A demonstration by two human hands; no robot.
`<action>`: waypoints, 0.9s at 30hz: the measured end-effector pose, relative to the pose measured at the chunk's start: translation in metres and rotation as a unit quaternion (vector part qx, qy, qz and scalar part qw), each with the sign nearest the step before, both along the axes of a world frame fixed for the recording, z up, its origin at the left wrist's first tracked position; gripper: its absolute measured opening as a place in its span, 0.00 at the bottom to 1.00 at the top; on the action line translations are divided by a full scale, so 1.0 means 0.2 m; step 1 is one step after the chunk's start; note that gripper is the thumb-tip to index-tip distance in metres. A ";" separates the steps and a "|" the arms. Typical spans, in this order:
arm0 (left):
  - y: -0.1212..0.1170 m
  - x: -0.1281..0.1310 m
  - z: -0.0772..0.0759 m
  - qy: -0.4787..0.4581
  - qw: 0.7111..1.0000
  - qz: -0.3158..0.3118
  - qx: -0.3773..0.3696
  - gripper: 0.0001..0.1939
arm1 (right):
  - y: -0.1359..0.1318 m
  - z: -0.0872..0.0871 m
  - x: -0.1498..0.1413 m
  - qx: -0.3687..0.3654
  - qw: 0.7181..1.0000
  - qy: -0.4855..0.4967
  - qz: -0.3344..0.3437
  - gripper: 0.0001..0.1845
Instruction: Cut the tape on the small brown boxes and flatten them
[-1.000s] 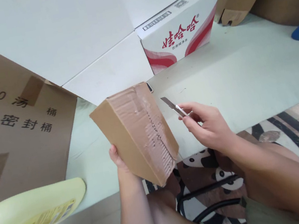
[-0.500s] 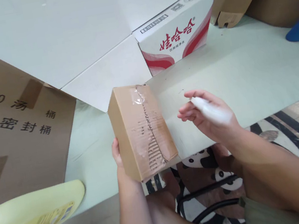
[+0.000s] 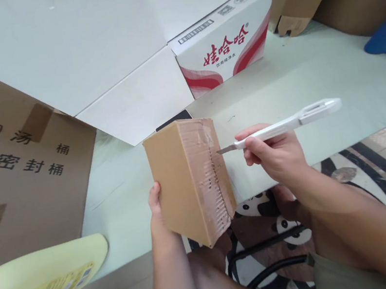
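Observation:
A small brown cardboard box (image 3: 187, 180), sealed with clear tape along a centre seam, stands on end above my lap. My left hand (image 3: 156, 206) grips it from below and behind; only the thumb and wrist show. My right hand (image 3: 275, 155) is closed round a white utility knife (image 3: 286, 124), held like a pen. The knife's blade tip touches the taped seam at the box's upper right edge. The handle points right and slightly up.
A white and red drinks carton (image 3: 225, 40) stands on the pale green surface (image 3: 315, 79) behind. A large brown printed box (image 3: 6, 161) is at left, white board (image 3: 88, 48) behind, a pale yellow object (image 3: 41, 281) at lower left. A dark flat object (image 3: 173, 119) peeks out behind the small box.
My right hand turned the knife round from blade-up to blade-left and brought the tip to the box's seam. My left hand twisted the box, turning its taped face.

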State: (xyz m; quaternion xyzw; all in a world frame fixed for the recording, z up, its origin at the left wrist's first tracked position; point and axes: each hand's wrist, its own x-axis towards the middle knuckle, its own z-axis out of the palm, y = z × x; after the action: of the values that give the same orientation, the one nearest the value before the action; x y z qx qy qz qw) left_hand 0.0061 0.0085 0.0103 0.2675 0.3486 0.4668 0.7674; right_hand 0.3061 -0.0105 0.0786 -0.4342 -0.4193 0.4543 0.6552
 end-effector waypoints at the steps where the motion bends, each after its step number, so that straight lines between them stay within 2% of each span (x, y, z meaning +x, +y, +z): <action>1: 0.00 -0.01 0.00 -0.016 1.000 -0.019 -0.018 0.27 | 0.00 0.00 0.00 -0.005 1.000 0.008 -0.007 0.17; 3: -0.01 -0.02 0.00 -0.048 0.997 -0.046 -0.042 0.25 | 0.00 0.00 -0.01 -0.010 1.000 0.017 -0.015 0.16; 7: -0.02 -0.03 0.00 -0.070 0.995 -0.052 -0.041 0.24 | 0.00 0.00 -0.01 -0.015 1.000 0.013 -0.014 0.13; 17: -0.01 -0.02 0.00 -0.046 0.997 -0.049 -0.034 0.23 | -0.02 0.04 -0.03 -0.046 0.998 0.000 -0.039 0.08; 27: 0.01 -0.04 -0.01 -0.039 0.997 -0.051 -0.041 0.23 | -0.02 0.06 -0.04 -0.082 0.996 0.006 -0.033 0.10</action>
State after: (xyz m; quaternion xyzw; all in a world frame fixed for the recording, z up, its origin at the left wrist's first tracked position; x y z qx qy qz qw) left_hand -0.0013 0.0096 0.0075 0.2348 0.3228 0.4227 0.8136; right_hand 0.2990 -0.0137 0.0900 -0.4976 -0.3624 0.4679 0.6341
